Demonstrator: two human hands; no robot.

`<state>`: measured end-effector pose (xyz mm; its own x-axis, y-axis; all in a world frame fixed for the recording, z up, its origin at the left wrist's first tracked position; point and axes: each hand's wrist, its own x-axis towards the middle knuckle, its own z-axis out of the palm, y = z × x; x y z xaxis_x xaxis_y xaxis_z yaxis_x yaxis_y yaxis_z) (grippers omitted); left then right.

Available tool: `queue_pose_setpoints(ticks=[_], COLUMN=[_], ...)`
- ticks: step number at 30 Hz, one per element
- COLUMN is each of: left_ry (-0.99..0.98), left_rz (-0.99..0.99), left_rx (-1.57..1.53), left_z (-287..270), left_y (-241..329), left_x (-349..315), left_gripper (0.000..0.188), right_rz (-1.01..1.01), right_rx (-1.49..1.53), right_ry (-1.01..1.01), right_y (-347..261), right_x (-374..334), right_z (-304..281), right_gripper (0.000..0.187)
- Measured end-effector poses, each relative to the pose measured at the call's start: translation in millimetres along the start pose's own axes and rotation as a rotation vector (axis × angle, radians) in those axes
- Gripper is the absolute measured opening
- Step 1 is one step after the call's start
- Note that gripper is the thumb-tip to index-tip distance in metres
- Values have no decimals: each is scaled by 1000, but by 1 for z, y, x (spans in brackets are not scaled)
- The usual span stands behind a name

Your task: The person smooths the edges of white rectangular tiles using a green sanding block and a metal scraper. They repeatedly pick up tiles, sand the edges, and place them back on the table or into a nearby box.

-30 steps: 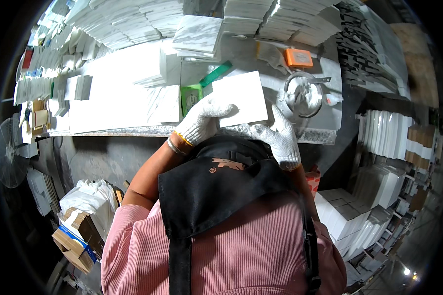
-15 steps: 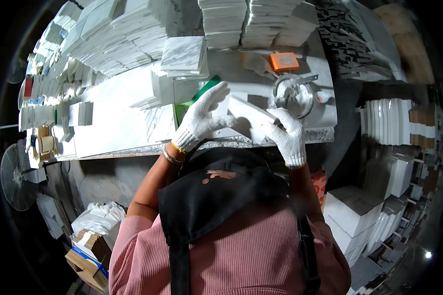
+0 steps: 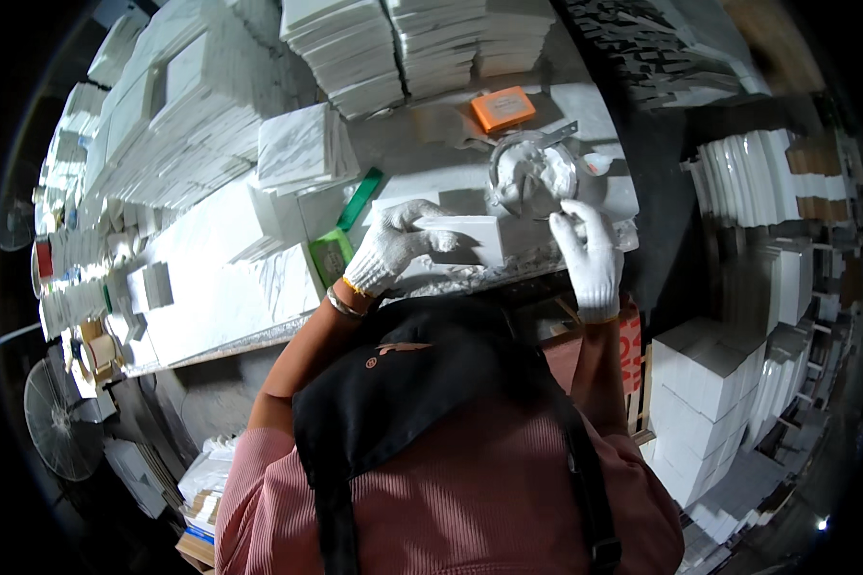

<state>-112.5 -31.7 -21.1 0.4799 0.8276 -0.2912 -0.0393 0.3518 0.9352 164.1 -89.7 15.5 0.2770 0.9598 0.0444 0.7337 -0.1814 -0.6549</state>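
Note:
My left hand, in a white knitted glove, grips the left end of a white rectangular tile between thumb and fingers. The tile is tilted over the near edge of the worktable. My gloved right hand is apart from the tile, just below a bowl of white paste. Its thumb and fingertips are pinched together; what they hold, if anything, is too small to make out. A flat metal blade lies across the far rim of the bowl.
Beyond the bowl lies an orange box. A green strip and a green packet lie left of my left hand. Marbled tiles stand in stacks along the back, with a smaller pile nearer. White boxes stand lower right.
My right hand has let go of the tile and moved right, to the bowl's near side, its fingers now pinched. The tile stays in my left hand, turned more level. The view has shifted.

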Motion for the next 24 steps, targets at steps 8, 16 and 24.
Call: queue_pose_setpoints(ticks=[8, 16, 24], left_ry=[95, 112, 130], left_rz=[-43, -25, -53], left_rx=[98, 128, 214], left_z=[6, 8, 7], left_y=[2, 6, 1], left_x=[23, 42, 52], left_gripper=[29, 25, 28], right_rz=[262, 217, 129], right_rx=[-452, -426, -271], right_ry=[-277, -217, -20], right_y=[16, 21, 48], right_x=[12, 26, 35], right_z=[44, 49, 24], right_gripper=[51, 29, 20])
